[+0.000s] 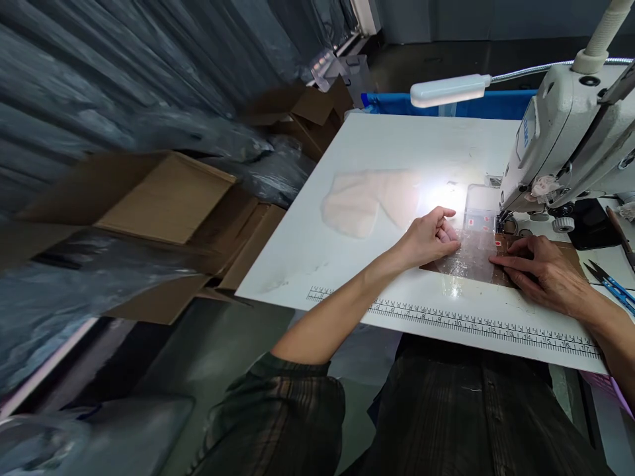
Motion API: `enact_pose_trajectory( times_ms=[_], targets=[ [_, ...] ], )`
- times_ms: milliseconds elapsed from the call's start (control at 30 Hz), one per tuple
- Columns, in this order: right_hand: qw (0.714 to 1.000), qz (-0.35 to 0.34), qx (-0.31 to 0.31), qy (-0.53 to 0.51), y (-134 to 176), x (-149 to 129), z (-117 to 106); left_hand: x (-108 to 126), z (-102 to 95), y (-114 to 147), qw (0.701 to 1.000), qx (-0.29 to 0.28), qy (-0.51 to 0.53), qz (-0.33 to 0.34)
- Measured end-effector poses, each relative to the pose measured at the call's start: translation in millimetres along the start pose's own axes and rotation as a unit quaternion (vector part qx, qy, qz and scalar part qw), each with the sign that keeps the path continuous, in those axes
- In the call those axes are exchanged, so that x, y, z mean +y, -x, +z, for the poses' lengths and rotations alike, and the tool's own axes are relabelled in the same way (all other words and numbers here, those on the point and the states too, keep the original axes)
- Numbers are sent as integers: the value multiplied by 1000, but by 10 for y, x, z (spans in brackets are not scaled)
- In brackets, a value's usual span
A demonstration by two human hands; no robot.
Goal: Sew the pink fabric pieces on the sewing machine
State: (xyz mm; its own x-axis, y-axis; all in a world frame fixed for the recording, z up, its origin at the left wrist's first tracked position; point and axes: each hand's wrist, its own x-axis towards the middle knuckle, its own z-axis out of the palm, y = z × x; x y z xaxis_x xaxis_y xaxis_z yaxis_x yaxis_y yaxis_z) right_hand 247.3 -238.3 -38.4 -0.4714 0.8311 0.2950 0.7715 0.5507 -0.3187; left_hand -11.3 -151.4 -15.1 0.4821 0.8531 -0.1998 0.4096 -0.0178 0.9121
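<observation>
A clear, shiny plastic sheet (pixel 473 254) with small red-and-white marks lies under the needle area of a white sewing machine (pixel 538 145). Beneath it is a flat brown piece (pixel 570 254), partly covered. At the sheet's left edge, my left hand (pixel 434 236) has its fingers curled in, thumb and fingertips closing on the plastic while the index finger sticks out. My right hand (pixel 543 270) rests palm down just in front of the presser foot (pixel 501 221), fingers stretched over the brown piece and the sheet's right edge.
Blue-handled snips (pixel 615 287) and a black phone-like object (pixel 595 223) lie at the right. A printed ruler (pixel 456 322) runs along the front of the white table (pixel 278 264). A lamp (pixel 449 90) hangs over the back. Open cardboard boxes (pixel 166 198) stand at the left.
</observation>
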Motion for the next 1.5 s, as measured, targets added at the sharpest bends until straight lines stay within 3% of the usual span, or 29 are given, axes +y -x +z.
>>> enact_pose_trajectory(
  times_ms=[100,167,267,300,400,467,567,667,867,1033,1500],
  targets=[
    [1000,-2,4,5,9,1,27,-18,-24,-2,1000,-17,7,-3],
    [1000,-2,9,5,15,-6,39,-24,-45,-7,999,14,-25,26],
    [1000,-8,25,4,24,-17,64,-13,-54,-47,970,118,-155,144],
    [999,-11,33,3,27,-19,75,-4,-45,-73,952,121,-203,193],
    [999,-16,48,2,36,-19,102,37,19,-186,899,3,-312,306],
    [999,-9,47,1,38,-21,107,71,73,-273,869,-71,-356,335],
    [999,-5,44,-2,32,-31,97,108,131,-375,847,-124,-389,340],
    [999,-10,49,-9,22,-36,90,117,157,-415,835,-140,-413,337],
    [998,31,60,-5,8,-2,133,99,154,-454,814,-111,-460,338],
    [997,8,74,34,-15,-15,109,59,118,-492,788,-100,-487,364],
    [995,0,77,56,-53,-49,70,-16,130,-487,772,-87,-498,384]
  ],
)
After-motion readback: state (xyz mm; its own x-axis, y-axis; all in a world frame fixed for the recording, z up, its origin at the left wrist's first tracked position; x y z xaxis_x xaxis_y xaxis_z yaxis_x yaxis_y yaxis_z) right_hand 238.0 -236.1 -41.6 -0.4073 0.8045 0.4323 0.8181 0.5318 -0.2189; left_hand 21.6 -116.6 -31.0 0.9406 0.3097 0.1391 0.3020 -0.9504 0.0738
